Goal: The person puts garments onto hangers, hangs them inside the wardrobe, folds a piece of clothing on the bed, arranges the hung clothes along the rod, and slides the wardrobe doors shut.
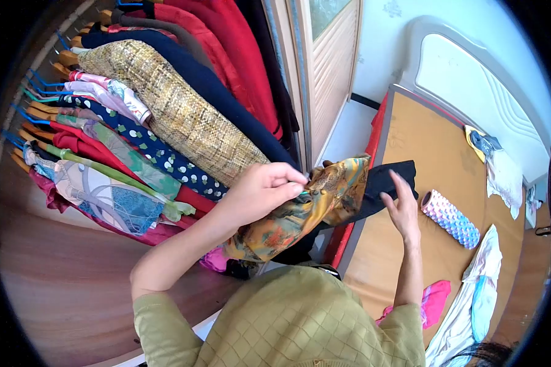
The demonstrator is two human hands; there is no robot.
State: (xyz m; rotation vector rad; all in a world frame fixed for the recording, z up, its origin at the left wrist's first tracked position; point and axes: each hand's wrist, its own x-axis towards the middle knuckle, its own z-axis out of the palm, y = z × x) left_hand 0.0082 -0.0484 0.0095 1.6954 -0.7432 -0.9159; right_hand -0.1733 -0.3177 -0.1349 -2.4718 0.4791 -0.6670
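Between my arms hangs a shiny gold-brown garment (315, 214) with an orange and green pattern. My left hand (266, 189) is closed, its thumb and fingers pinching the top of this garment; a small bit of turquoise shows at the fingertips. My right hand (403, 209) is open, thumb and fingers apart, beside a black cloth (389, 183). That cloth reaches out from behind the patterned garment over the bed's edge. Whether my right fingers touch it, I cannot tell.
On the left, a wardrobe holds several hanging clothes, including a yellow tweed jacket (177, 104) and a dotted navy garment (141, 137). The bed (422, 134) on the right bears a bumpy foam roller (450, 219), a pink cloth (434, 301) and white clothes (487, 257).
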